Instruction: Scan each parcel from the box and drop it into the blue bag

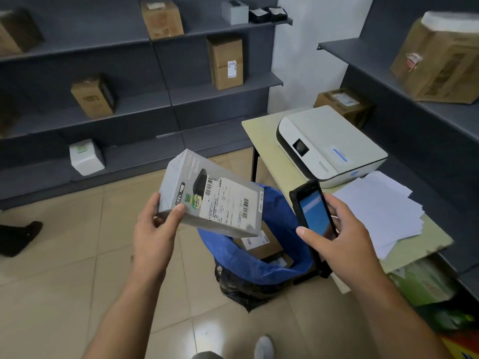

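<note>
My left hand (155,229) grips a grey parcel box (191,182) by its lower left corner, its white shipping label with barcodes facing up. The parcel hangs tilted over the left rim of the blue bag (248,265), which stands open on the floor with a black bag around its base. Several cardboard parcels (261,246) lie inside the bag. My right hand (339,229) holds a black handheld scanner (313,211), its screen lit blue, just right of the parcel and above the bag.
A small table (264,136) to the right carries a white printer (329,143) and a stack of white paper (381,211). Grey shelves (155,104) with scattered cardboard boxes line the back and right walls. A person's dark shoe (20,237) sits at the left on the tiled floor.
</note>
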Action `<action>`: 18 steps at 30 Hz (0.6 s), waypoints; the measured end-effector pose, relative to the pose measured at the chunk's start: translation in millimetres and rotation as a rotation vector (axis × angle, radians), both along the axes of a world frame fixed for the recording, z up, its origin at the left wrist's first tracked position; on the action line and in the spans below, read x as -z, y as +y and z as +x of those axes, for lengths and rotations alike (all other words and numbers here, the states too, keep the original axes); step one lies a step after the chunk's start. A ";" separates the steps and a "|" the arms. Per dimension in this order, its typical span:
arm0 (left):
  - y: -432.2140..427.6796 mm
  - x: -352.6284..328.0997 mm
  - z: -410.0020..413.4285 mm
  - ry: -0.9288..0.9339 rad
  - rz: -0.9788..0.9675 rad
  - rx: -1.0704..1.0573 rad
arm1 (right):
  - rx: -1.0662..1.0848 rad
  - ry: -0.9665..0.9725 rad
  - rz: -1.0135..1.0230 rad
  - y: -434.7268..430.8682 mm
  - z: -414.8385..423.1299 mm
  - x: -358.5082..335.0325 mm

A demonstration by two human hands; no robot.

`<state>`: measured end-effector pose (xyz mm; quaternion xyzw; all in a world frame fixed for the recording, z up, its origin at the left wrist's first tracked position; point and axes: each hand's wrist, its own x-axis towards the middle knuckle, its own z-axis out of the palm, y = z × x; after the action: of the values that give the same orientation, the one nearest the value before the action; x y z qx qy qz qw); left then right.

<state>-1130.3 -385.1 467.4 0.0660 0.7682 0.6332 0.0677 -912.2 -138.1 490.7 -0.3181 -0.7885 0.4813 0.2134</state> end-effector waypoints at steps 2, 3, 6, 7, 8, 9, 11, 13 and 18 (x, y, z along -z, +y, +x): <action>10.0 4.2 -15.8 -0.021 -0.015 0.013 | 0.012 -0.012 -0.002 5.8 -9.3 3.8; 15.0 7.5 -24.8 -0.031 -0.022 0.023 | 0.025 -0.016 -0.005 8.6 -13.5 6.1; 32.6 20.2 -53.3 -0.057 -0.042 0.076 | 0.096 -0.037 -0.012 17.3 -27.9 14.3; 38.5 25.3 -63.6 -0.067 -0.045 0.098 | 0.124 -0.042 -0.016 19.7 -33.1 16.9; 44.8 30.4 -74.4 -0.078 -0.047 0.118 | 0.152 -0.044 -0.021 21.0 -38.4 19.3; 50.9 34.8 -86.0 -0.087 -0.053 0.138 | 0.179 -0.047 -0.024 21.2 -43.7 21.9; 64.4 44.8 -111.7 -0.100 -0.081 0.195 | 0.240 -0.057 -0.030 19.9 -54.7 28.1; 77.9 53.7 -135.0 -0.118 -0.128 0.280 | 0.313 -0.060 -0.044 16.5 -66.6 33.3; 115.4 77.3 -179.8 -0.080 -0.273 0.516 | 0.458 -0.060 -0.055 8.8 -95.1 49.5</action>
<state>-1310.1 -269.8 390.1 0.2243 0.8010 0.4879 0.2648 -1007.3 -129.3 441.2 -0.5087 -0.6880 0.4321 0.2849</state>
